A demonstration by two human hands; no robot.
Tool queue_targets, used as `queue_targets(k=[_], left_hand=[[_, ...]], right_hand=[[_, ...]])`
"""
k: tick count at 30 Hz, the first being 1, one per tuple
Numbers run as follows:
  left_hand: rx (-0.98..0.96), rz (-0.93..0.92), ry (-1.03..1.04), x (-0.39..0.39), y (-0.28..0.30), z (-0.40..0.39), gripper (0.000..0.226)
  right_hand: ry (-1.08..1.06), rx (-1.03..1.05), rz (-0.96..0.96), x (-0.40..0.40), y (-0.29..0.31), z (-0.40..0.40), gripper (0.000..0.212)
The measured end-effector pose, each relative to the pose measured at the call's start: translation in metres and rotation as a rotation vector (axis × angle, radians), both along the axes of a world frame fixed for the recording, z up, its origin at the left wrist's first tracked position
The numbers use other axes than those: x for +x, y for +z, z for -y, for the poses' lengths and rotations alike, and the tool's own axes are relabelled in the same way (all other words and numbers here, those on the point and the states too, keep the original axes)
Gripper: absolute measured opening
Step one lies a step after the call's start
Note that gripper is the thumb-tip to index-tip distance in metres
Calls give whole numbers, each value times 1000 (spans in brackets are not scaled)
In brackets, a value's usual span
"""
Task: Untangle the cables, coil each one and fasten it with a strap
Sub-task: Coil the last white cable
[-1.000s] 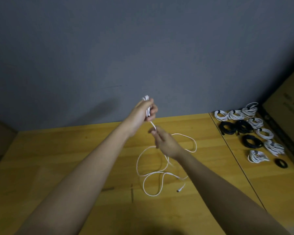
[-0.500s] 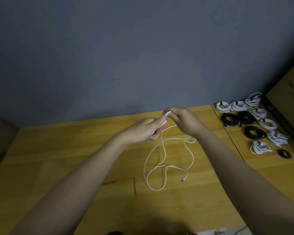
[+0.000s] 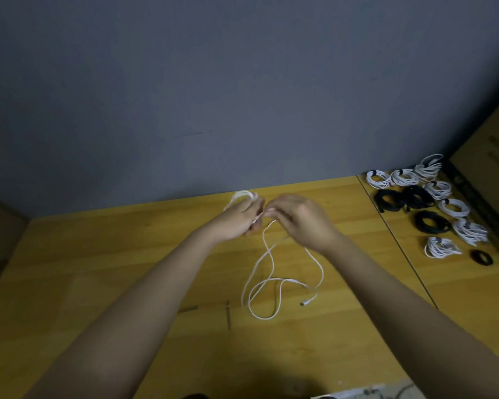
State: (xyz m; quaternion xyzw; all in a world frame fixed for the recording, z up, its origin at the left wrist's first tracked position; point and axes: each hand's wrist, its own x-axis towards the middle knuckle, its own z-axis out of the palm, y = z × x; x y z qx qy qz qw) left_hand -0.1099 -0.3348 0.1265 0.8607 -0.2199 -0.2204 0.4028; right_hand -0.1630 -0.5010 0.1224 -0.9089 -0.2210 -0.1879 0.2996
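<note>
Head view: left hand (image 3: 239,218) grips started coil of white cable (image 3: 271,279); right hand (image 3: 298,218) pinches strand beside it (slack crossing itself on wooden table (image 3: 98,269)). Risk: crossed slack snags, twisting coil.

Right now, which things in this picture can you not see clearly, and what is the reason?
Head view only:
- Right hand fingertips: motion blur, so its grip on the white cable is unclear.
- Left hand: its back hides how the loops lie in the palm.
- Straps on the coiled cables: too small to judge.
- Items at the bottom edge: cut off.
</note>
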Motion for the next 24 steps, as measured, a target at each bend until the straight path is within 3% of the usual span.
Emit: queue_targets(k=[3,7,9,11,13,15,17,19,21,24], left_hand=[[-174,-166,-71,-17,10,4,57],[-504,-341,-123,-20,21,0,58],[-664,-350,-90,-16,28,5,46],[-762,-318,69,-9,34,15,39],[-656,-110,241,7,30,20,40],[-354,105,255,21,13,16,50],[-33,130,183,24,-8,7,54],[135,63,92,11,-18,2,49],[111,16,-15,-7,-16,2,50],[-104,-81,-56,-25,5,1,54]], right_hand=[[-82,295,-246,21,12,16,13],[-90,604,-367,25,-7,10,15],[-87,557,-492,15,-27,-3,23],[-62,437,-620,1,-51,-18,21],[-21,375,-675,-17,-65,-28,19],[22,265,-626,-32,-62,-32,16],[37,92,-486,-37,-44,-29,18],[14,32,-286,-30,-19,-16,22],[-41,89,-202,-13,-1,5,20],[-115,267,-282,8,6,25,11]])
